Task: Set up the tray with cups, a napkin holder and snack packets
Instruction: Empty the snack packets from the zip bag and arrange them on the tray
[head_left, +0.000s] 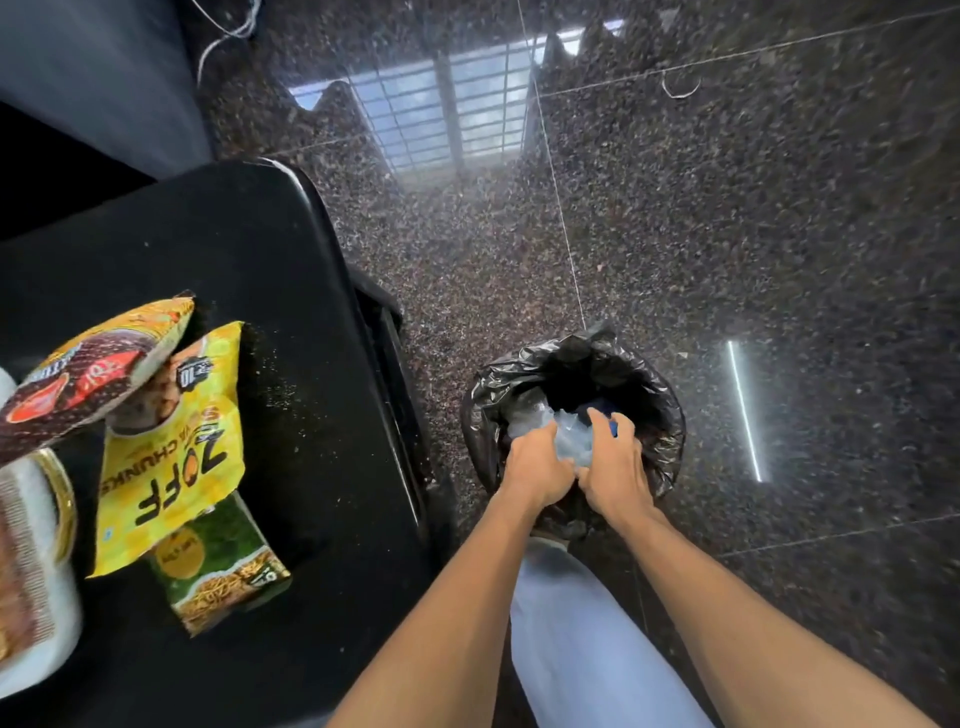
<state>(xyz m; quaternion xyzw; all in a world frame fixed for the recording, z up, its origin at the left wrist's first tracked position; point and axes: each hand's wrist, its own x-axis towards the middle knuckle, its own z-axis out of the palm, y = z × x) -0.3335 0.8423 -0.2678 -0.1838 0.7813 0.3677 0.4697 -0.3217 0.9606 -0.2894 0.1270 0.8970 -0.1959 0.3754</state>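
My left hand (537, 467) and my right hand (615, 462) are side by side over a bin lined with a black bag (660, 410) on the floor. Both press on crumpled clear plastic (571, 439) at the bin's mouth. On the black table (291, 291) at left lie three snack packets: a yellow one (176, 462), a green one (223, 571) under it, and a brown and red one (88, 374) leaning on top. A white tray edge (47, 639) shows at the far left. No cups or napkin holder are visible.
The floor is dark speckled polished stone (727, 234) with a window reflection. My light-blue trouser leg (587, 649) is below the bin. A dark cabinet or wall (93, 78) stands at the upper left, with a white cable beside it.
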